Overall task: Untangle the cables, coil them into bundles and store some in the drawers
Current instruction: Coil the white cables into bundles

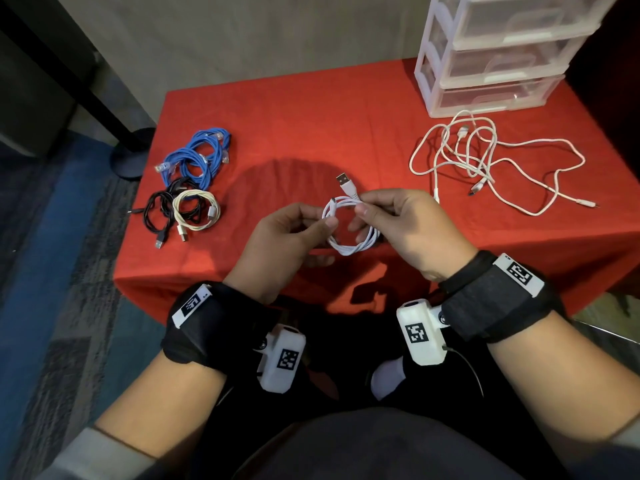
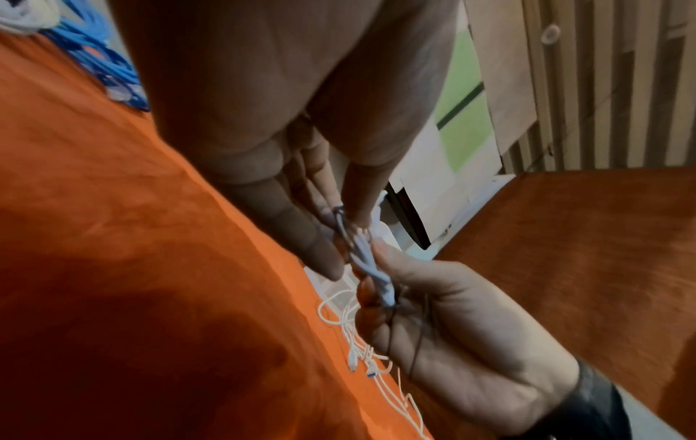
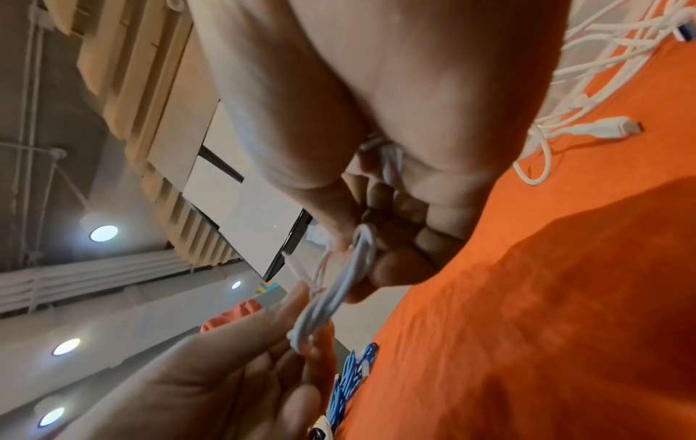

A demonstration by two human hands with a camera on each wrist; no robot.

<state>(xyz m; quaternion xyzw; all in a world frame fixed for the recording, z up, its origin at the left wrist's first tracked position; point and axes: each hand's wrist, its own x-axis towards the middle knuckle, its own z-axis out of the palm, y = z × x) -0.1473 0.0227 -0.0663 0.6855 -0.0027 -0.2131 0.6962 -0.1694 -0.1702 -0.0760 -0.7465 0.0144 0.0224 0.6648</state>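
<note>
A white USB cable (image 1: 349, 233), wound into a small coil, hangs above the front middle of the red table (image 1: 311, 126). My left hand (image 1: 294, 230) pinches the coil's left side between thumb and fingers. My right hand (image 1: 398, 220) pinches its upper right, where the USB plug (image 1: 343, 180) sticks up. The same coil (image 2: 367, 265) shows between both hands in the left wrist view, and the coil (image 3: 339, 285) also appears in the right wrist view. A loose tangle of white cables (image 1: 485, 157) lies at the right, in front of the clear plastic drawer unit (image 1: 491, 53), whose drawers are closed.
Coiled blue cables (image 1: 197, 157) lie at the table's left, with a black bundle (image 1: 162, 209) and a cream bundle (image 1: 197, 209) in front of them. The table's front edge is just below my hands. A dark stand base (image 1: 131, 154) sits on the floor at the left.
</note>
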